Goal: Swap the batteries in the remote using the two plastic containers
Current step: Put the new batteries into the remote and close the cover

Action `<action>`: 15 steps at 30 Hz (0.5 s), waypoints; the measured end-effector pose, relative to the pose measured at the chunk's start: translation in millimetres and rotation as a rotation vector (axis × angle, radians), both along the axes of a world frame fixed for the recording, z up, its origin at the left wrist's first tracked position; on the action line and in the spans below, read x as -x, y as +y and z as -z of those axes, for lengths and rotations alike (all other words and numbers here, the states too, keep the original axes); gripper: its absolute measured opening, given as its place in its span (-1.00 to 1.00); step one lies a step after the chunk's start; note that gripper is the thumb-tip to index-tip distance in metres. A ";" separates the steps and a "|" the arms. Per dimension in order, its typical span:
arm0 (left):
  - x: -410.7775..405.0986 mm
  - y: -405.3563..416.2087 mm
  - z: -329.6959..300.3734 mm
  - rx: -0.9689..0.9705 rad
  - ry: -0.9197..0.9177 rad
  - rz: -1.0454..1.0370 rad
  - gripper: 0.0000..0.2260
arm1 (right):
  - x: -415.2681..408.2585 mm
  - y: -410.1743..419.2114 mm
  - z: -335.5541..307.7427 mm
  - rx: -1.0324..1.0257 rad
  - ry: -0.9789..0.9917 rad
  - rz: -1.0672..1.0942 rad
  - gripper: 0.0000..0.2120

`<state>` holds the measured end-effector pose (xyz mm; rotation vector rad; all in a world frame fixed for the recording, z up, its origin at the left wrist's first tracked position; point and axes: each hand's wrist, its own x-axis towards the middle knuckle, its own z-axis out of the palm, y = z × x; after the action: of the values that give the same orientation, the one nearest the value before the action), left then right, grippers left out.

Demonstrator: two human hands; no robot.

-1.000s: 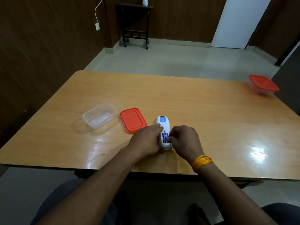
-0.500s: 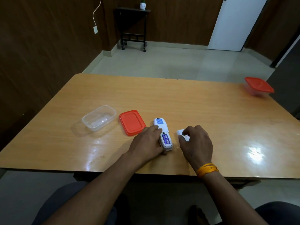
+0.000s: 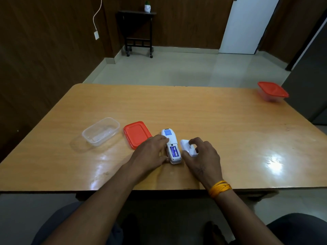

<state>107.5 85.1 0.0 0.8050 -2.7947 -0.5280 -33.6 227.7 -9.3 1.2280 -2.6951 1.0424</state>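
Note:
A white remote (image 3: 170, 138) lies face down on the wooden table (image 3: 203, 114), its battery bay uncovered with blue batteries (image 3: 174, 151) inside. My left hand (image 3: 150, 152) holds the remote's left side against the table. My right hand (image 3: 201, 156) rests just right of it, fingers on the white battery cover (image 3: 187, 147), which lies on the table. A clear lidless container (image 3: 100, 131) sits to the left, its red lid (image 3: 136, 133) beside it. A second container with a red lid on (image 3: 272, 91) stands at the far right corner.
The table's near edge runs just below my wrists. Beyond the table is tiled floor, a small dark side table (image 3: 138, 30) against the wood wall, and a white door (image 3: 247, 23).
My right hand pulled the battery cover off the remote and moved it right onto the table, exposing the batteries. My left hand stayed on the remote.

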 end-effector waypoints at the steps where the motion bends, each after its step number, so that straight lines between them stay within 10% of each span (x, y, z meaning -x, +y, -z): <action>1: -0.2 -1.4 0.6 0.000 0.008 0.005 -0.37 | -6.7 -0.4 -0.8 0.008 -0.003 -0.026 -0.67; 15: -1.2 -19.0 16.7 -0.075 0.109 0.008 -0.42 | -37.8 -16.6 11.5 -0.060 0.127 -0.125 -0.63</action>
<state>108.7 66.1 -16.7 0.7561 -2.6936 -0.6608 4.2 211.1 -20.8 1.4368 -2.6013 0.8667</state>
